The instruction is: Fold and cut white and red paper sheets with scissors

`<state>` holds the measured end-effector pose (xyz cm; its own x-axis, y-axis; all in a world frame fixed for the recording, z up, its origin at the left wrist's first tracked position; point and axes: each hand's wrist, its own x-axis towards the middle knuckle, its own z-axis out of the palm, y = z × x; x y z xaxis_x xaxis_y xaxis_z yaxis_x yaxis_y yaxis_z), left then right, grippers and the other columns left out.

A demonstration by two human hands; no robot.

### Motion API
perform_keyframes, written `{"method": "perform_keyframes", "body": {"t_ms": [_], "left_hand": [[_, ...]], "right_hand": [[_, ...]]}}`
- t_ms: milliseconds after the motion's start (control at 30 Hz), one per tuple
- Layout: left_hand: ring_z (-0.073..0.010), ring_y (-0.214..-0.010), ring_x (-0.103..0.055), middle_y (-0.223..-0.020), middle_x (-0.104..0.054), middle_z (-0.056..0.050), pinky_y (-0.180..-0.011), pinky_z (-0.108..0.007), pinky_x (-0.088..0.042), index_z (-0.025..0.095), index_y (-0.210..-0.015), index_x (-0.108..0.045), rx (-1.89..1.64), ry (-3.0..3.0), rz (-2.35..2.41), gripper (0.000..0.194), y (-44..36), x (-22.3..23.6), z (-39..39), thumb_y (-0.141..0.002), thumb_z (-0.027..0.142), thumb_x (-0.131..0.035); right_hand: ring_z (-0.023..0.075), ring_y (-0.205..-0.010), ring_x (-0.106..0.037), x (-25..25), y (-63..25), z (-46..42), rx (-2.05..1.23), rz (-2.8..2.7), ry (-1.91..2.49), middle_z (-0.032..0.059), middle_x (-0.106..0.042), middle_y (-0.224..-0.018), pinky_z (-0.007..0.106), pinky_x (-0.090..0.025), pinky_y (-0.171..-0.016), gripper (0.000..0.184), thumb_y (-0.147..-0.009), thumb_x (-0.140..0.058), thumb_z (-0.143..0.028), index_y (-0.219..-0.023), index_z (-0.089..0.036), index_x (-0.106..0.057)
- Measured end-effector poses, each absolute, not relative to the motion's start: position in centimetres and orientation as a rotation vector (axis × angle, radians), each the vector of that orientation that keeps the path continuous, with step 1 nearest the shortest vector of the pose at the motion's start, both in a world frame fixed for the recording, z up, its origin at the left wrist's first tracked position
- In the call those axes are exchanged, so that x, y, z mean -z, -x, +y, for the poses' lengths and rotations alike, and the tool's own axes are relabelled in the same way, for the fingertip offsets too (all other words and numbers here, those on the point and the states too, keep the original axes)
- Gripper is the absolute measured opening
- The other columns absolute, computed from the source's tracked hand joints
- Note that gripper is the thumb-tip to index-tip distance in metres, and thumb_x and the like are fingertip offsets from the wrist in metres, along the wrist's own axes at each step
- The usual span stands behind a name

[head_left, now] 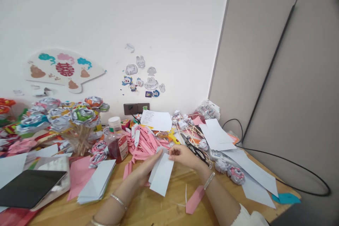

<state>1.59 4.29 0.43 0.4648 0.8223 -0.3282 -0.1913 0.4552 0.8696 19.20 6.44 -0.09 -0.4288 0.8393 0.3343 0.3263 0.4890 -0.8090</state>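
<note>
A folded white paper strip (162, 176) is held between both my hands above the wooden table (156, 208). My left hand (144, 169) lies under its left edge with fingers along the paper. My right hand (182, 156) pinches its upper right corner. Just behind the hands lies a heap of folded pink paper strips (144, 143). A loose pink strip (194, 200) rests on the table near my right wrist.
Paper flowers on sticks (76, 116) stand at the left, beside a bottle of red liquid (116, 141). A dark tablet (29, 187) and a stack of white sheets (96, 183) lie left. Scissors (196, 150), white sheets (217, 134) and a black cable (291, 164) are on the right.
</note>
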Motion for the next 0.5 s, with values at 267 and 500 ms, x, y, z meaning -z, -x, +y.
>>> {"method": "perform_keyframes", "body": {"t_ms": [267, 500], "left_hand": [[-0.0193, -0.052, -0.061, -0.061, -0.066, -0.008, -0.050, -0.028, -0.045, 0.013, -0.073, -0.059, -0.610, -0.951, 0.797, 0.020, -1.8, -1.0, 3.5, -0.066, 0.032, -0.062], [-0.0192, -0.046, -0.060, -0.046, -0.058, -0.001, -0.050, -0.029, -0.046, 0.016, -0.064, -0.055, -0.593, -0.941, 0.796, 0.009, -1.7, -1.2, 3.4, -0.059, 0.020, -0.060]], "right_hand": [[0.0147, -0.074, -0.053, 0.9, -16.9, 6.3, -0.724, -1.685, 0.966, 0.0011, -0.056, -0.077, 0.026, -0.043, -0.068, 0.002, -0.072, -0.056, -0.019, -0.073, -0.017, -0.055], [0.0185, -0.100, -0.052, 0.6, -16.1, 4.9, -0.638, -1.929, 0.913, 0.0055, -0.059, -0.106, 0.035, -0.039, -0.088, 0.035, -0.078, -0.050, -0.013, -0.110, -0.022, -0.055]]}}
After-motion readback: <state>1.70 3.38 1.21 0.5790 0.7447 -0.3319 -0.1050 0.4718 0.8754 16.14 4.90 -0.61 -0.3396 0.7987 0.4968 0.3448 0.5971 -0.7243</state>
